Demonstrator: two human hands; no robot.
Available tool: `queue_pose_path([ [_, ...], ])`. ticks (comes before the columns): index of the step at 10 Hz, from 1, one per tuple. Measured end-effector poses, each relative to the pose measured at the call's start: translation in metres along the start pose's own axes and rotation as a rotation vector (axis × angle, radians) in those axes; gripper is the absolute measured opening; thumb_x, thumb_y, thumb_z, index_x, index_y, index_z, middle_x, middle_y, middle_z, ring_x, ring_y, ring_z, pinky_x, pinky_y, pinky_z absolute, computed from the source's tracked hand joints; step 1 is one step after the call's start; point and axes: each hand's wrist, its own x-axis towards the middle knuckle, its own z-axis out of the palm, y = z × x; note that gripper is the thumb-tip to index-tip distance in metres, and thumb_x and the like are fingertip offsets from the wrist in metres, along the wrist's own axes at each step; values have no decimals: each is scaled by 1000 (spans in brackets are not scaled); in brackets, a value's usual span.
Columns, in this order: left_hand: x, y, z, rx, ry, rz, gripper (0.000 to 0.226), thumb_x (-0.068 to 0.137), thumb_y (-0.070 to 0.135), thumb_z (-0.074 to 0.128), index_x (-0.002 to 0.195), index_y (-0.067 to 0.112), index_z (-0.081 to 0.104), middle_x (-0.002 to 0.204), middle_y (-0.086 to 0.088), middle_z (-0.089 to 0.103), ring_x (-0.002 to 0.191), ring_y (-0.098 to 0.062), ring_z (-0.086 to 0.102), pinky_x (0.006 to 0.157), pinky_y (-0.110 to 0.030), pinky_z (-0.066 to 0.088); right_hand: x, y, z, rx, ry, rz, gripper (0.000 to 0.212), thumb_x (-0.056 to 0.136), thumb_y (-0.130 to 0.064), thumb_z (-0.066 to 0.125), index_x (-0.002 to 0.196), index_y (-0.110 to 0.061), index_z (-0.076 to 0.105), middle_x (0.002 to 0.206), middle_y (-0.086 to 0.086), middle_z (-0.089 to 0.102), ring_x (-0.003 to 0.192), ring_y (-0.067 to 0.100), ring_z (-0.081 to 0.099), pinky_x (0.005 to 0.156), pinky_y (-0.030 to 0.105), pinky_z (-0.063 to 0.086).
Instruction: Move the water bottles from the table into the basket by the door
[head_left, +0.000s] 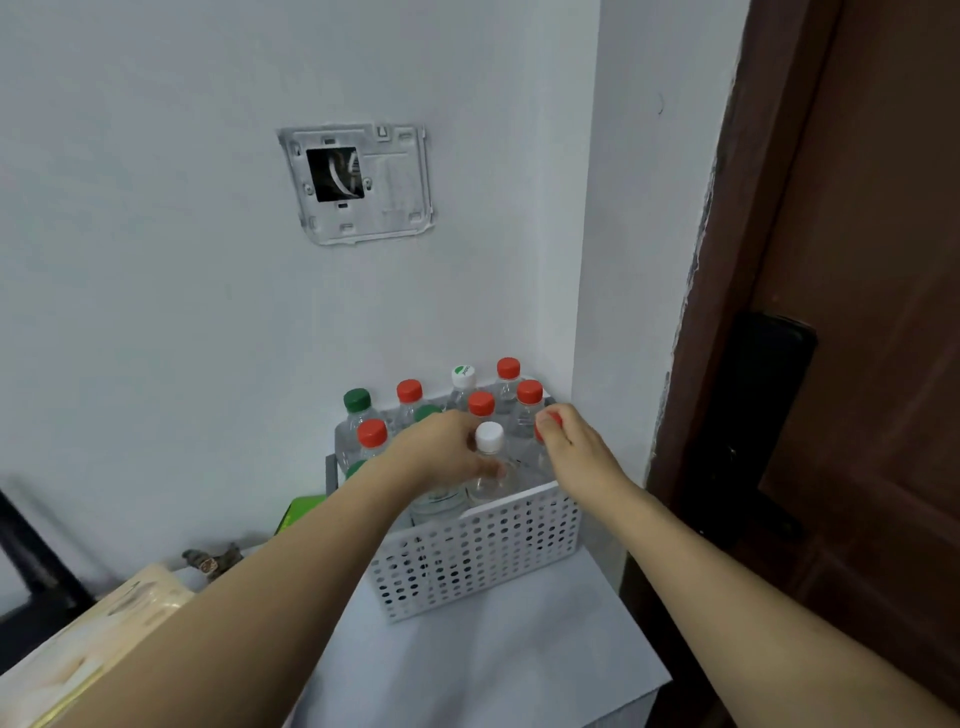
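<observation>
Hands (447, 447) among eleven capped bottles (491, 467).

Basket (478, 556): white, patterned with rows of round perforations. Bottles (524, 421): clear; caps noted as red, green and white. Door (872, 260) at right of frame: dark reddish-brown. Wall (156, 260): pale grey-white. Green object (301, 512) seen left of basket.

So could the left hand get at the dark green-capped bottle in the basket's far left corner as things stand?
Probably yes. The left hand is over the basket, near the white-capped bottle. The green-capped bottle stands up behind it to the left, its cap clear above the rim, with only a red-capped bottle nearer.
</observation>
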Motion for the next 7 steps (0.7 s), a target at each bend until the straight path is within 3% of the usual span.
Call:
queue_pose_path([
  [1,-6,1,1,45,59,32,35,77,48,78,100,26,65,91,7,68,83,-13,64,84,-43,56,-7,-7,-3,13,2,-19,24,100,-45,32,103,-30,50,99,-8,59,90,8,56,70,27,43],
  [2,-13,-2,1,17,115,63,35,79,49,75,101,24,65,93,3,69,84,-16,65,82,-44,56,-11,-13,-8,18,19,-39,23,101,-43,32,104,-29,50,102,-7,58,92,8,56,72,27,43],
  [3,-19,-4,-4,17,204,89,34,83,50,71,100,22,64,91,2,67,81,-17,64,78,-41,55,-14,-22,-13,-6,29,-63,31,101,-42,32,118,-24,50,114,-3,58,103,15,56,88,36,48],
  [4,-24,-7,-10,63,322,145,36,88,51,65,108,20,63,97,3,66,83,-16,61,68,-29,49,-18,-32,-16,-24,48,-117,37,101,-41,34,128,-20,47,127,0,54,115,17,53,98,39,45],
  [5,-31,-9,-17,143,427,157,49,94,49,58,131,16,55,122,-2,63,106,-20,59,81,-30,46,-23,-42,-18,-90,89,-197,34,102,-37,36,127,-17,48,128,3,52,117,17,50,95,28,38],
  [7,-43,-10,-26,166,521,135,56,99,45,52,145,14,41,142,-6,51,128,-24,47,99,-40,46,-30,-61,-17,-250,116,-299,46,102,-38,35,142,-15,38,147,4,42,133,20,38,110,33,30],
])
